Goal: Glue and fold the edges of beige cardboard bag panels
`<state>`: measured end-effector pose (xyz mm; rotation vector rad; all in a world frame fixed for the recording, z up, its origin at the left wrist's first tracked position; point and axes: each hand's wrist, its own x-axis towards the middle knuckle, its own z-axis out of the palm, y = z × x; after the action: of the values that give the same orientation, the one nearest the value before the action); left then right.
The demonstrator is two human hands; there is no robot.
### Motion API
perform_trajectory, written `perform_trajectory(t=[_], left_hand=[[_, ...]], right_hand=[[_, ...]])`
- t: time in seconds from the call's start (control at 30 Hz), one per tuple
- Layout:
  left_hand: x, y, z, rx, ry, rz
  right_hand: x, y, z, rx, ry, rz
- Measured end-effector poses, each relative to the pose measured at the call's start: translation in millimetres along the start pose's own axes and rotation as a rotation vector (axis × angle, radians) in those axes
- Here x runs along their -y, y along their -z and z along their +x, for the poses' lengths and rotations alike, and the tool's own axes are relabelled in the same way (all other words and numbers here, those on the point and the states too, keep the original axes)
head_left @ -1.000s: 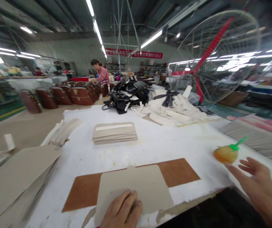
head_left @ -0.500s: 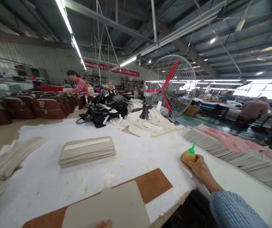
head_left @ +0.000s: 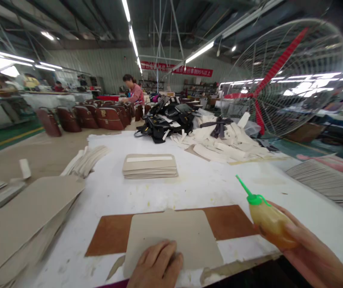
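My right hand (head_left: 305, 244) is wrapped round a squeeze bottle (head_left: 269, 222) of amber liquid, held tilted above the table's right side. Its green nozzle points up and to the left, away from my palm. My left hand (head_left: 159, 262) lies on a beige rounded panel (head_left: 174, 230), fingers extended, near the table's front edge. Beneath that panel is a brown strip (head_left: 228, 222), whose two ends stick out to either side. The nozzle tip is apart from both the panel and the strip.
A stack of beige panels (head_left: 150, 170) sits farther back on the white-covered table (head_left: 123, 196). Black pieces (head_left: 165, 120) and pale scraps (head_left: 228, 140) are heaped behind. Large beige sheets (head_left: 30, 224) lie left, another stack (head_left: 327, 182) right. A caged fan (head_left: 291, 80) stands back right.
My right hand has brought the bottle nearer and tilted its nozzle leftward. More of my left hand shows now, on the beige panel. The view has turned left.
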<state>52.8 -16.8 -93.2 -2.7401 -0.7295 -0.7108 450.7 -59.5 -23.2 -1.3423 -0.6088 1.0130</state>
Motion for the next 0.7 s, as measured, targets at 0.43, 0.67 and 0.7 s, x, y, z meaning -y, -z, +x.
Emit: perform_trajectory(t=[0.43,0.67,0.7], left_hand=[[-20,36,28,0.305,0.269,-0.318],[-25,32,21,0.168,0.239,-0.224],[-26,32,20,0.152,0.24,-0.224]], right_hand=[[-21,-9,-21,0.109,0.043,-0.489],[2,-7,-20,0.136,0.449,-1.114],[4,-8,-22,0.144,0.498,-1.153]])
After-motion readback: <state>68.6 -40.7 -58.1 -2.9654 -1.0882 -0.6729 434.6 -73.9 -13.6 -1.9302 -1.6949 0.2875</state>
